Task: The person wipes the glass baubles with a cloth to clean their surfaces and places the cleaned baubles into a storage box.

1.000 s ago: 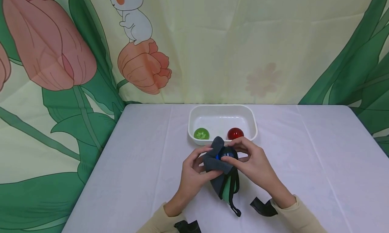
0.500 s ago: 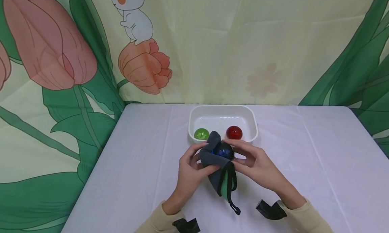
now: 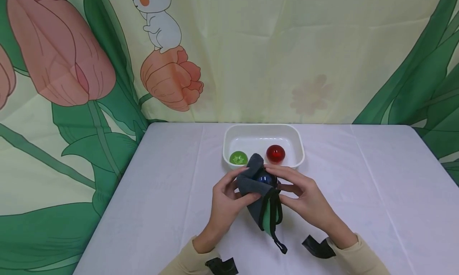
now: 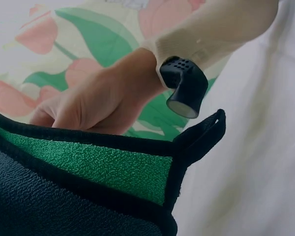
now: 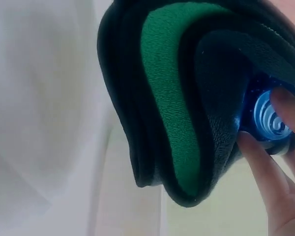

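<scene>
In the head view a shiny dark blue ball (image 3: 267, 177) sits in the folds of a small cloth (image 3: 255, 189), dark grey-blue outside and green inside, with black edging and a hanging loop. My left hand (image 3: 229, 203) grips the cloth from the left. My right hand (image 3: 305, 193) holds the ball from the right, fingertips on its top and side. The right wrist view shows a pale spiral on the ball (image 5: 270, 115), with fingers (image 5: 265, 169) against it. In the left wrist view the cloth (image 4: 98, 164) hides the right hand's fingertips.
Just beyond the hands stands a white tray (image 3: 263, 130) near the table's far edge. It holds a green ball (image 3: 238, 158) with a star pattern and a red ball (image 3: 275, 154). Black devices (image 3: 318, 247) are fixed at both sleeves. A printed curtain (image 3: 251, 67) hangs behind the table.
The right thumb has moved from the ball's front to lower down beside the cloth. The blue ball and cloth have shifted slightly. In the tray the red ball has moved a little farther away.
</scene>
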A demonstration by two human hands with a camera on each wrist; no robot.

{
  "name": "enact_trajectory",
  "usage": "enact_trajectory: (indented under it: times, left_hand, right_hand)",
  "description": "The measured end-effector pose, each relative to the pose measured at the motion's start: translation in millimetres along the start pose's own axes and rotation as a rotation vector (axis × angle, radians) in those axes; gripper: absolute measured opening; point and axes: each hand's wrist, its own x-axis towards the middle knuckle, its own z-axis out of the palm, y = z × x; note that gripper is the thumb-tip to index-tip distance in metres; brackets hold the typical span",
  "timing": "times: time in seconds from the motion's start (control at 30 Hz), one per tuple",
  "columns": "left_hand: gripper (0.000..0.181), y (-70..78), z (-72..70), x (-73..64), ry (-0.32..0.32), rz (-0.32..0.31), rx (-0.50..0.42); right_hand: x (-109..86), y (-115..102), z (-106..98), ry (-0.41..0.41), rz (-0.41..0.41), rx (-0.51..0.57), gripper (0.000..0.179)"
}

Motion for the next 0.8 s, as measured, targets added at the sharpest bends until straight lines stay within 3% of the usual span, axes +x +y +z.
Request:
enact_trajectory:
  times: [0.23, 0.4, 0.8]
  left_hand:
    - [0.055, -0.5, 1.1, 0.1, -0.018, 0.007, 0.009]
    - [0.057, -1.2, 1.2, 0.5, -0.021, 0.016, -0.001]
    - [0.063, -5.5, 0.4, 1.7, -0.048, -0.001, 0.002]
  right_hand:
    - [0.1, -1.0, -0.2, 0.003, -0.013, 0.000, 0.068]
    - [0.1, 1.6, -1.0, -0.013, 0.022, 0.021, 0.068]
    - [1.0, 2.9, -4.4, -0.071, 0.288, 0.127, 0.054]
